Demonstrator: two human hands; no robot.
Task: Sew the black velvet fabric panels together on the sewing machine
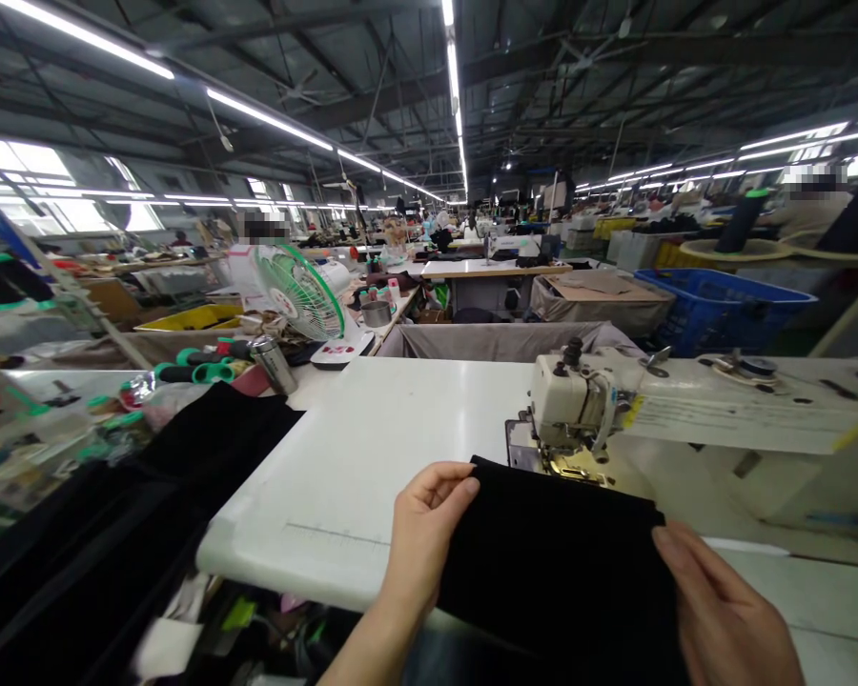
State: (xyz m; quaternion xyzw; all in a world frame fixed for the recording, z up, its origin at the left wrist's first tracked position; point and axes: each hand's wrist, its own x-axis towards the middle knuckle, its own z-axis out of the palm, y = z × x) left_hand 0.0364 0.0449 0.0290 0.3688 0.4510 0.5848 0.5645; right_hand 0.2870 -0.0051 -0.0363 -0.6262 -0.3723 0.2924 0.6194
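My left hand [421,534] pinches the upper left corner of a black piece of fabric [558,562], thumb on top. My right hand [722,610] grips the same fabric at its right edge, fingers curled over it. The fabric is held just in front of the presser foot area of a white sewing machine [579,410], which stands on a white table [372,448].
A heap of black cloth [150,514] lies over the table's left edge. Behind it stand a small green-grilled fan [304,291], a metal flask [272,362] and thread cones. A blue crate [715,305] sits at the back right. Other workstations and people fill the hall.
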